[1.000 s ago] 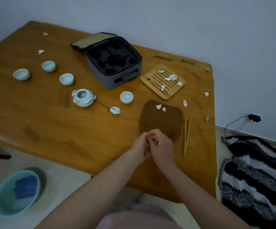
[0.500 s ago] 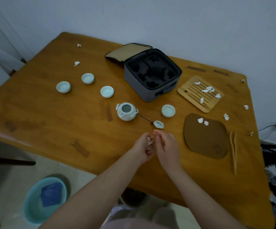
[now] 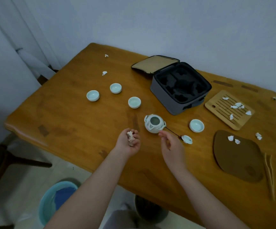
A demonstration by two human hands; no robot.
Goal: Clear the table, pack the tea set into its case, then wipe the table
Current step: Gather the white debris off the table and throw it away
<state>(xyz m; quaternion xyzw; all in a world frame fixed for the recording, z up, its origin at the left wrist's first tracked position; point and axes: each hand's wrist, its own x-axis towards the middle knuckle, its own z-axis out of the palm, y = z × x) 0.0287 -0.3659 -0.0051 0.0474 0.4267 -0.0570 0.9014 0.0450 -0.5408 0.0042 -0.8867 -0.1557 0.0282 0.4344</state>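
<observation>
My left hand (image 3: 128, 142) is curled around a bunch of white paper scraps (image 3: 130, 136) above the table's near edge. Beside it my right hand (image 3: 172, 146) is open and holds nothing, its fingertips close to the pale teapot (image 3: 154, 123). The teapot's lid (image 3: 187, 139) lies to the right on a cord. Several pale teacups stand around: one (image 3: 196, 125) right of the pot, three (image 3: 134, 102) to the left. The grey case (image 3: 180, 90) lies open at the back. More scraps lie on the bamboo tray (image 3: 216, 104) and the brown mat (image 3: 238, 159).
Wooden tongs (image 3: 269, 176) lie right of the mat. Loose scraps (image 3: 104, 73) are scattered on the wooden table (image 3: 77, 116). On the floor stand a teal basin (image 3: 48, 205) with a blue cloth and a dark bin (image 3: 150, 210). A chair (image 3: 0, 162) stands at the left.
My hands have come apart: the left keeps the scraps, the right has opened and moved toward the teapot. The view has swung left and up.
</observation>
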